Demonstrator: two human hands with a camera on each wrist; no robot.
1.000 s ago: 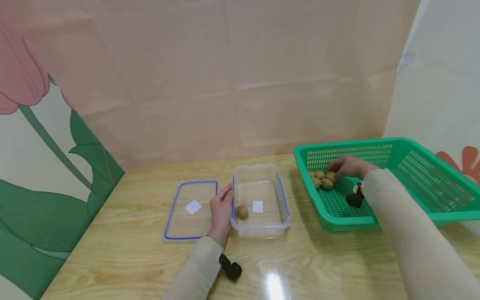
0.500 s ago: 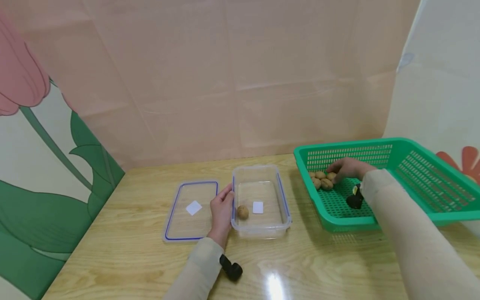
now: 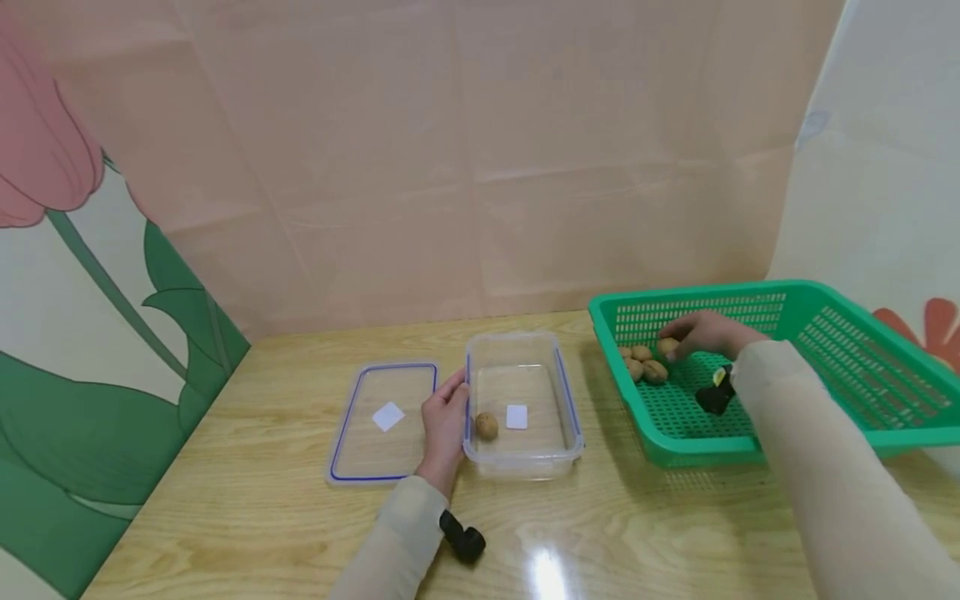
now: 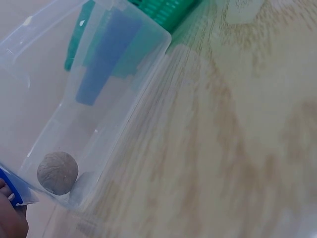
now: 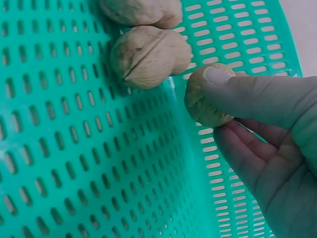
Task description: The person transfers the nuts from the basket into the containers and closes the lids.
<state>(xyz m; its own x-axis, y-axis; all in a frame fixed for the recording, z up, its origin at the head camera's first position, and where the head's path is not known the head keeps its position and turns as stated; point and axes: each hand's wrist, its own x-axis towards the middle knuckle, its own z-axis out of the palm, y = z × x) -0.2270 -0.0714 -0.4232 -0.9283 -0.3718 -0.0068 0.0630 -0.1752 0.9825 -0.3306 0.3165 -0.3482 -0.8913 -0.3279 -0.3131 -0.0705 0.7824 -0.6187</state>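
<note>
My right hand [image 3: 705, 332] pinches a walnut [image 5: 202, 103] between thumb and fingers, inside the green plastic basket [image 3: 716, 451]. Several other walnuts [image 3: 655, 372] lie in the basket's left part, just left of that hand. With my left hand [image 3: 444, 423] I grip the left rim of a clear plastic food container [image 3: 522, 457], thumb and fingers at the edge in the left wrist view. One walnut [image 3: 487, 427] sits in the container's near left corner, beside a white square [image 3: 517, 417].
The container's clear lid [image 3: 365, 433], with a blue seal and a white square [image 3: 387, 416], lies flat on the wooden table [image 3: 247, 492] left of the left hand. A pale pink sheet [image 3: 375, 167] stands behind the table. The basket's raised rim surrounds the walnuts.
The right hand has lifted slightly and shifted a little right, bringing one walnut away from the others. The left hand and the container have stayed in place.
</note>
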